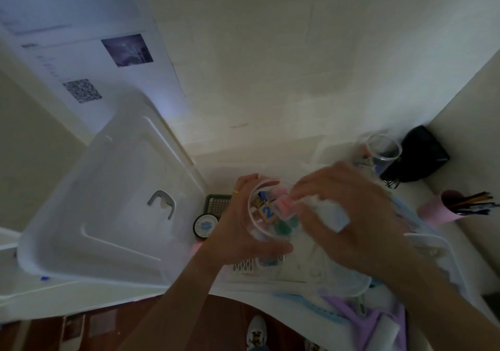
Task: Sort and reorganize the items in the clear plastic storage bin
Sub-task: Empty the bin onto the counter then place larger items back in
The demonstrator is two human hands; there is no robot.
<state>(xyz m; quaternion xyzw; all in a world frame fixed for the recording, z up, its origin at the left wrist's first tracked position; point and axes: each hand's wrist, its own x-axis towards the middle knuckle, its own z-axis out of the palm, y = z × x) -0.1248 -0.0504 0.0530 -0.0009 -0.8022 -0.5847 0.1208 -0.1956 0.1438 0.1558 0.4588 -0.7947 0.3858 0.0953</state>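
Clear cup (266,215) upright, mouth up, gripped by my left hand (240,231) | right hand (349,215) pinches pink piece (285,204) at rim | lid (108,202) leaning leftward.

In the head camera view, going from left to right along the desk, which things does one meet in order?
White bin lid → green basket → left hand holding a clear cup → right hand, blurred, at a pink piece → black pouch → pink pencil holder.
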